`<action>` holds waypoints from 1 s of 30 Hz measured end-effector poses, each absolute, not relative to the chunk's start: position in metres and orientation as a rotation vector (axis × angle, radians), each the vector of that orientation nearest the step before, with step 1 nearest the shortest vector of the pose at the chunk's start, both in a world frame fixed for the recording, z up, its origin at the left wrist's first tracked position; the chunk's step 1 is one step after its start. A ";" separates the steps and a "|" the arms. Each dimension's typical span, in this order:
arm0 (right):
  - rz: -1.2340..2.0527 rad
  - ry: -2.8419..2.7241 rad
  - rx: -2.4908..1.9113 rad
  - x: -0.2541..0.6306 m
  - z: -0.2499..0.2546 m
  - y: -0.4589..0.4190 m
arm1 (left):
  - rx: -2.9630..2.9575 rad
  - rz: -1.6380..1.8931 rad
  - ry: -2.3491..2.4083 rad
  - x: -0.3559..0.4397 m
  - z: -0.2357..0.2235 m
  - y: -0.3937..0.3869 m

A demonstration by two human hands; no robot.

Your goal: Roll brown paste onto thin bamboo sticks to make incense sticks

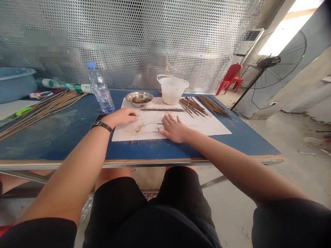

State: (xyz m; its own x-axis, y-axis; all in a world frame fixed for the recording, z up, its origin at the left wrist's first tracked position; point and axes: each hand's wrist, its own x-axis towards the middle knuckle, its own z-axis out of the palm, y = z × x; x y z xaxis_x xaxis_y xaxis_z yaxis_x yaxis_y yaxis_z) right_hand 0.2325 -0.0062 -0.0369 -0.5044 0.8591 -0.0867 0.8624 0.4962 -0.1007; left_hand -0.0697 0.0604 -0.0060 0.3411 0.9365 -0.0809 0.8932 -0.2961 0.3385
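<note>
My left hand (122,116) rests on the left part of a white board (207,126), fingers curled with the tips pressed on the board near a brown smear. My right hand (173,128) lies flat on the board's middle, fingers spread over a thin stick (156,123). A long coated stick (161,110) lies across the board beyond both hands. A small metal bowl (139,98) with brown paste stands at the board's far edge, and a white plastic bucket (172,90) is to its right.
Several brown coated sticks (196,106) lie fanned at the board's far right. A pile of bare sticks (38,111) covers the blue table's (62,134) left side. A water bottle (100,88) stands left of the board. A perforated metal screen (129,38) backs the table; a fan (274,62) stands right.
</note>
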 end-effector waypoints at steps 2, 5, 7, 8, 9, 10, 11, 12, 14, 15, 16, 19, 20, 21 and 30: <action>-0.260 2.716 1.524 0.236 -0.036 -0.028 | 2.283 0.181 1.634 -0.069 -0.005 0.060; -0.340 2.749 1.496 0.239 -0.034 -0.057 | 2.265 0.173 1.666 -0.067 -0.003 0.059; -0.347 2.750 1.493 0.239 -0.033 -0.068 | 2.259 0.176 1.676 -0.066 -0.003 0.058; -0.339 2.740 1.498 0.238 -0.032 -0.070 | 2.256 0.175 1.679 -0.066 -0.002 0.058; -0.326 2.725 1.509 0.237 -0.033 -0.069 | 2.249 0.172 1.684 -0.066 -0.002 0.058; -0.310 2.709 1.525 0.236 -0.033 -0.064 | 2.244 0.170 1.689 -0.066 -0.003 0.059; -0.291 2.695 1.546 0.235 -0.033 -0.057 | 2.242 0.167 1.690 -0.066 -0.003 0.059; -0.267 2.684 1.567 0.233 -0.034 -0.047 | 2.244 0.165 1.687 -0.066 -0.003 0.059; -0.225 2.663 1.603 0.230 -0.034 -0.023 | 2.256 0.164 1.677 -0.067 -0.004 0.060; -0.210 2.651 1.612 0.229 -0.034 -0.010 | 2.264 0.162 1.670 -0.068 -0.005 0.061; -0.207 2.631 1.620 0.228 -0.034 0.002 | 2.271 0.160 1.663 -0.069 -0.005 0.061; -0.203 2.578 1.633 0.226 -0.033 0.028 | 2.291 0.155 1.640 -0.071 -0.006 0.063; -0.204 2.576 1.633 0.227 -0.033 0.032 | 2.296 0.151 1.631 -0.072 -0.007 0.064; -0.207 2.584 1.627 0.227 -0.033 0.032 | 2.300 0.148 1.627 -0.073 -0.007 0.064; -0.289 2.760 1.597 0.241 -0.033 -0.040 | 2.303 0.180 1.653 -0.069 -0.009 0.065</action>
